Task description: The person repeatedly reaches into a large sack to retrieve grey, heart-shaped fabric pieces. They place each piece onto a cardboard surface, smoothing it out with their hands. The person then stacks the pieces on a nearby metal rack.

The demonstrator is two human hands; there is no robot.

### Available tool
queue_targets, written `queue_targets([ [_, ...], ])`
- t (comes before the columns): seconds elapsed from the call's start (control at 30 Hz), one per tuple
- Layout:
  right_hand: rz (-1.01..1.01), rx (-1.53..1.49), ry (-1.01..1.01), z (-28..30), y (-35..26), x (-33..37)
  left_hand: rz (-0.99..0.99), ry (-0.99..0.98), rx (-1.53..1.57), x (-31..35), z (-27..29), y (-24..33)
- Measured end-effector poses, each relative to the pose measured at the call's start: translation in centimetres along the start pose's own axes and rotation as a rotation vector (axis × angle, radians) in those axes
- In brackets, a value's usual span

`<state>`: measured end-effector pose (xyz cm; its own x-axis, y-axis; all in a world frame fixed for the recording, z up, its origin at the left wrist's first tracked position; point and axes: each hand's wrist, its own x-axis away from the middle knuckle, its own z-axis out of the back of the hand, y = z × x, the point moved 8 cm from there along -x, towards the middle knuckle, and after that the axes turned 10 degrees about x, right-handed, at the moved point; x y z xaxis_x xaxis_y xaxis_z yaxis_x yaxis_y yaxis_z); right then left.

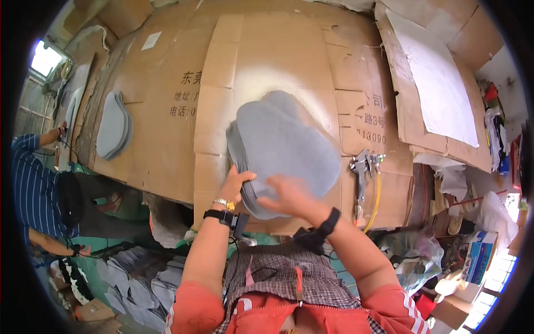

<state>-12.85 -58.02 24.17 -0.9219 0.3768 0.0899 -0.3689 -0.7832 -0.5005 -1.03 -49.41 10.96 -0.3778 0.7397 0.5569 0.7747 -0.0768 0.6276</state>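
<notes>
A stack of flat grey cut-out pieces [289, 150] with rounded, lobed outlines lies on the cardboard in front of me. Its layers are fanned out along the left side. My left hand [236, 185] grips that left edge, the thumb over the top and the other fingers partly hidden. Over the lower part of the stack is my right hand [292, 196], blurred by motion, its fingers stretched out and apart with nothing seen in them. To the right of the stack rests a spray gun [361, 172] with a yellow hose [378, 197].
A smaller grey stack [113, 127] lies on the table's left. At far left stands a person in a striped shirt [36, 186]. Many grey pieces [139, 284] are heaped below the table at lower left. A white sheet [436, 78] covers cardboard at upper right.
</notes>
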Motion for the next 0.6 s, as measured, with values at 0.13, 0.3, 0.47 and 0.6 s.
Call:
queue_targets([
  [0.13,-0.007,0.287,0.654,8.1,10.7,-3.2,-0.014,0.039,-0.04,-0.4,-1.2,2.0],
  [0.3,-0.359,0.148,0.103,3.5,18.2,-5.7,-0.095,0.209,-0.214,-0.3,-1.9,2.4],
  [0.47,-0.299,0.243,-0.059,3.3,14.7,-6.8,-0.266,0.41,-0.4,2.4,-0.2,1.6],
  [0.6,-0.193,0.123,-0.078,2.6,14.9,-9.6,-0.327,0.54,-0.668,3.8,-1.3,2.5],
])
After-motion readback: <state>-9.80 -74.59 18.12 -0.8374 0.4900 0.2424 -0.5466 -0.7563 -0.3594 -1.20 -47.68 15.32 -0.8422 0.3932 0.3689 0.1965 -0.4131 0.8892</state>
